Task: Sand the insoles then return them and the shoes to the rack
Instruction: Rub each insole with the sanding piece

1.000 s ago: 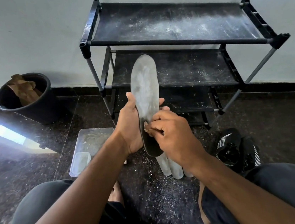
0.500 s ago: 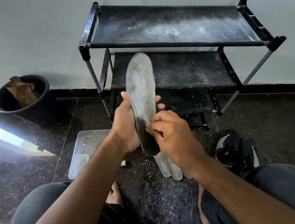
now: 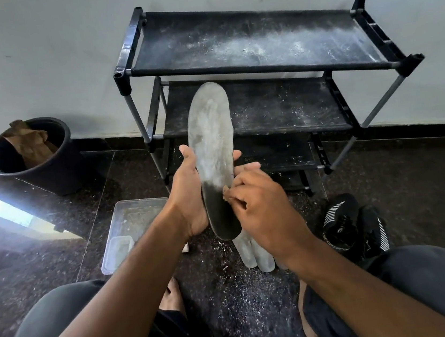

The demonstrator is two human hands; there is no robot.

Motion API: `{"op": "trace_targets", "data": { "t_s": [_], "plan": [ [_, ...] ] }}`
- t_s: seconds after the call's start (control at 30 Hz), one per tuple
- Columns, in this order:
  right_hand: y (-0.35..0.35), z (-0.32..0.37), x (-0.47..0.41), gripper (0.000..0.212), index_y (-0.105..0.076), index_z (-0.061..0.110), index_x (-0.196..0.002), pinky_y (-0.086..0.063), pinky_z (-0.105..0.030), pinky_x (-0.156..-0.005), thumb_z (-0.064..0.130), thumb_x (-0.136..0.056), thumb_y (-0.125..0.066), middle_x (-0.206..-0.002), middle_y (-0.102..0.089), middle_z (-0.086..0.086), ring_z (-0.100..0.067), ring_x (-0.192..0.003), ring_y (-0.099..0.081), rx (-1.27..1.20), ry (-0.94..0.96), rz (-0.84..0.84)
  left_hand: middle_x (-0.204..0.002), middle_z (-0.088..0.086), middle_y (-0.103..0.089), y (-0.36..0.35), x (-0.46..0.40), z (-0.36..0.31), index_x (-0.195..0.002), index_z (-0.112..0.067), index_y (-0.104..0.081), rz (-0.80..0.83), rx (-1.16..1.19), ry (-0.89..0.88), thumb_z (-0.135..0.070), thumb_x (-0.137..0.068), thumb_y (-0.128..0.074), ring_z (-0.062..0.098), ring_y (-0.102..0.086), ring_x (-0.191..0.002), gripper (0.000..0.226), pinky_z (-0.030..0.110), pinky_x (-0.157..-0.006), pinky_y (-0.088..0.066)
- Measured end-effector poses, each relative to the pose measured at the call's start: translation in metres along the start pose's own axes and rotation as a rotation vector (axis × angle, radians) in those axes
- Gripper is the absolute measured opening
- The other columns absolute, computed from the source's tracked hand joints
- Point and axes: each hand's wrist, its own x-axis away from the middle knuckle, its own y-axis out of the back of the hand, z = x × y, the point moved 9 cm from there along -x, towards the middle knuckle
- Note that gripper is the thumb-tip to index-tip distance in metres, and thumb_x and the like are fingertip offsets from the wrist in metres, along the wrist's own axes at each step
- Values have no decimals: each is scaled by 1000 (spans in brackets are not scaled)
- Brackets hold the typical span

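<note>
My left hand (image 3: 188,195) grips a long insole (image 3: 212,141) upright, toe end up; its upper part is pale grey and its heel end dark. My right hand (image 3: 259,205) pinches a small brown piece of sandpaper (image 3: 226,191) against the insole's right side near the dark heel part. Several pale insoles (image 3: 257,253) lie on the floor just below my hands. A pair of black shoes (image 3: 351,225) with white stripes sits on the floor to the right. The black three-shelf rack (image 3: 251,44) stands against the wall, dusted white, with nothing on its shelves.
A black bin (image 3: 32,160) with brown paper stands at the left by the wall. A clear plastic tray (image 3: 128,230) holding a smaller container lies on the dark floor left of my hands. White dust is scattered between my knees.
The insole and both hands have shifted slightly left and down in view. My right hand has slid a little along the insole's edge with the sandpaper.
</note>
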Motion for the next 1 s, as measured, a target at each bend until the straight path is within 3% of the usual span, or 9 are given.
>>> {"op": "trace_targets", "data": {
  "t_s": [0.07,0.17,0.3,0.43,0.53,0.7,0.83,0.9,1.0],
  "plan": [
    [7,-6,-3,11,-73,1,-83,-45,-22,-85,-1,-91,-66,-87,-60,-5,-20,-85,-52,20,-9,-64,-129,24,-69,-2,0,5,-129,-3,-70,-29,-23,0,-84,-94,-13,34,-69,-119,104,46,-100,-56],
    [14,-11,-5,15,-73,2,-81,-40,-10,-86,1,-94,-66,-84,-56,2,-13,-85,-49,4,-35,-164,-141,22,-62,-3,0,8,-120,-3,-76,-56,-23,3,-83,-95,-17,33,-61,-132,102,45,-106,-53],
    [3,-5,-1,14,-74,2,-80,-45,-15,-82,2,-93,-68,-83,-58,0,-12,-87,-53,-111,-33,-99,-137,24,-65,-1,0,-2,-137,-4,-61,-27,-21,9,-87,-92,-14,38,-62,-129,105,51,-110,-46],
    [14,-12,-6,13,-75,4,-80,-38,-5,-81,4,-92,-69,-81,-56,5,-11,-82,-50,-91,-35,-151,-118,16,-73,-1,-2,3,-129,-4,-67,-23,-29,8,-86,-93,-14,30,-73,-105,104,45,-91,-58],
    [19,-18,-10,11,-77,5,-83,-49,-14,-82,5,-92,-69,-84,-59,3,-11,-87,-53,-122,-80,-186,-119,16,-72,-1,-2,4,-131,-4,-67,-51,-58,3,-86,-93,-15,30,-71,-108,104,47,-97,-55],
    [-2,0,-1,8,-76,1,-82,-47,-22,-88,-2,-88,-71,-86,-60,-1,-15,-90,-53,-116,6,-42,-135,24,-66,4,-3,3,-136,-4,-61,-62,-91,17,-89,-90,-14,37,-65,-126,107,48,-113,-46],
    [11,-17,-10,11,-75,3,-84,-47,-21,-79,4,-92,-69,-84,-58,2,-14,-84,-50,-73,-60,-108,-115,18,-75,-4,-1,11,-133,-10,-63,-63,-138,20,-82,-96,-13,28,-76,-102,96,42,-80,-63],
    [10,-15,-10,8,-75,3,-87,-48,-24,-78,2,-92,-69,-86,-59,2,-14,-86,-51,-68,-53,-102,-121,19,-74,-4,-2,9,-137,-9,-61,-70,-128,6,-83,-95,-14,30,-74,-109,97,44,-89,-60],
    [-7,2,-2,9,-78,4,-88,-47,-21,-90,1,-90,-70,-90,-62,1,-9,-93,-52,-167,-15,20,-136,16,-68,4,-3,3,-138,-4,-60,-103,-92,-5,-87,-91,-15,38,-63,-128,106,50,-115,-44]
  ]
}}
